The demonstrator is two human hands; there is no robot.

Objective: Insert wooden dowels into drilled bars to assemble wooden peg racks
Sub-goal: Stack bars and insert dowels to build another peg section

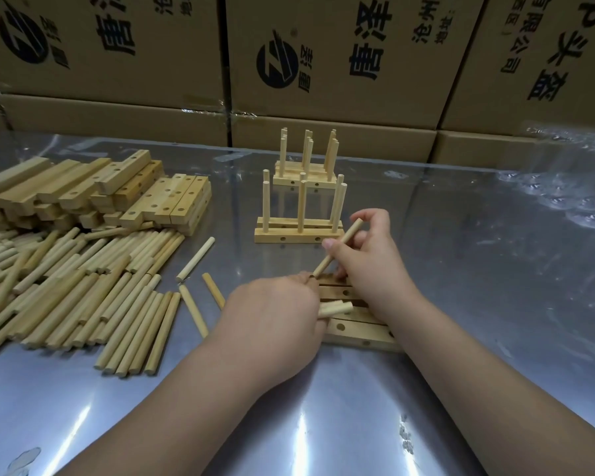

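The drilled bars point(361, 333) lie flat, holes up. Above them the right hand point(368, 259) pinches 1 dowel point(340, 245), thumb and fingers clamped on its shaft, tilted so its lower end meets a hole. The left hand point(272, 314) rests on the bars' left end, likely steadying them, its fingers curled round spare dowels point(339, 309) kept ready. Beyond the bars stand finished racks point(299, 231); left of the bars lies a loose dowel pile point(76, 286).

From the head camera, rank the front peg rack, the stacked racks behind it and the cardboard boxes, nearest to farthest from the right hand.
1. front peg rack, standing just beyond the right hand.
2. stacked racks, behind that rack, farther up the table.
3. cardboard boxes, walling the table's far side.
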